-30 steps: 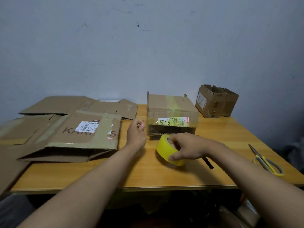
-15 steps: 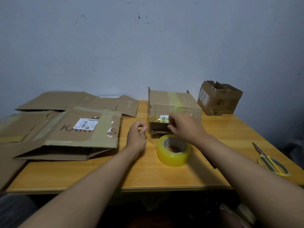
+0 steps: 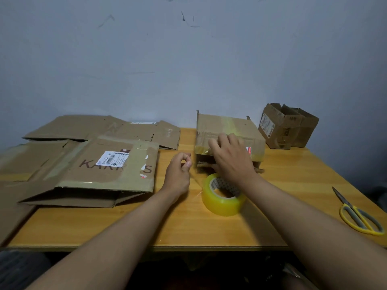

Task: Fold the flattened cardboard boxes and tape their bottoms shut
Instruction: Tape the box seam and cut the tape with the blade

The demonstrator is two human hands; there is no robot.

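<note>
The left hand [image 3: 178,174] hovers over the table [image 3: 125,227] between the flat cardboard and the tape roll [image 3: 223,195], its thumb and forefinger pinched together on the free end of the tape; a thin clear strip runs from those fingertips down to the roll, faint but just visible against the wood. The right hand [image 3: 232,158] reaches forward over the roll and lies against the near face of the box [image 3: 228,132], fingers spread and fairly straight, pressing on the cardboard where a yellowish band of tape crosses it; whether the fingers hold anything there I cannot tell. The box stands in the middle of the table toward the wall, tipped so that a taped face looks up and toward me, with a white and red label partly hidden behind the hand. The roll lies flat on the table just in front of the box, below the right wrist. To the left lie several flattened boxes [image 3: 109,168], the nearest marked with dark letters and a white barcode label. At the far right corner stand two small open boxes [image 3: 287,126], touching. Scissors [image 3: 356,212] with yellow handles lie near the right edge, well apart from the hands.
</note>
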